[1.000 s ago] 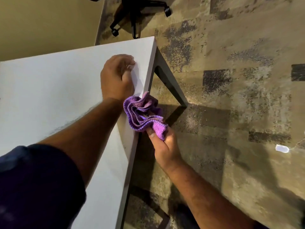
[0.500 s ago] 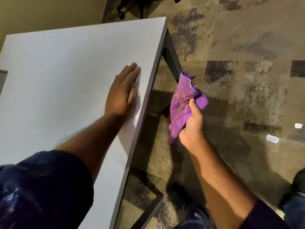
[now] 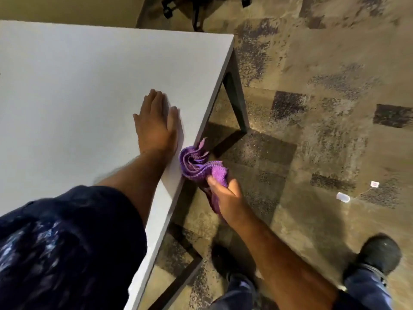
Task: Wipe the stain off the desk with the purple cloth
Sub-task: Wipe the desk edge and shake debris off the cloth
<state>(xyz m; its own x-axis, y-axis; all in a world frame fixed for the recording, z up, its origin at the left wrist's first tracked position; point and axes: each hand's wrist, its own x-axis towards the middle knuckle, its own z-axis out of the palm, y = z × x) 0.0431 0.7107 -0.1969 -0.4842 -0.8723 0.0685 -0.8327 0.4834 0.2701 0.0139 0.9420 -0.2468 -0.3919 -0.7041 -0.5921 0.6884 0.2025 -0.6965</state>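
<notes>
Patchy brown carpet (image 3: 324,135) runs under everything, with dark shoes (image 3: 377,253) planted nearest and two small white tags (image 3: 343,196) lying off to the right. Just beyond, the right hand (image 3: 225,195) is clenched around the purple cloth (image 3: 197,164), bunched and pressed against the right edge of the white desk (image 3: 89,74), while the left hand (image 3: 156,124) lies flat and spread on the top just beside it. Farther off, a dark desk leg (image 3: 235,97) slants to the floor and an office chair base (image 3: 196,7) stands at the far end.
</notes>
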